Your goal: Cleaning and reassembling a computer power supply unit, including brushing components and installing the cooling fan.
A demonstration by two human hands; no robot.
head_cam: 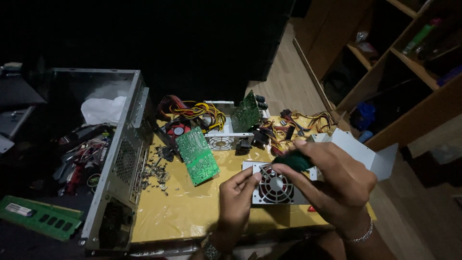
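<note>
Both hands work over a grey power supply unit (276,185) lying flat on the yellow worktop (192,212), its round fan grille facing up. Left hand (237,195) has its fingers curled, fingertips touching the near left edge of the fan grille, steadying the box rather than gripping anything. Right hand (332,185) is clamped around a dark green screwdriver handle (293,161), held above the unit's far right part; the shaft is hidden behind the fingers, so where its tip sits is hard to say, though it probably points down at the case. The unit lies directly under and between the hands, its long side running left to right, with the left hand nearer its front edge.

Beyond it, a loose green circuit board (197,155) lies tilted on the worktop, with a second open supply case (222,137) and bundles of red and yellow wires (202,113) behind. A pile of small screws (156,173) sits beside an open computer case (120,159) at the left. A green memory stick (41,216) lies further left.
</note>
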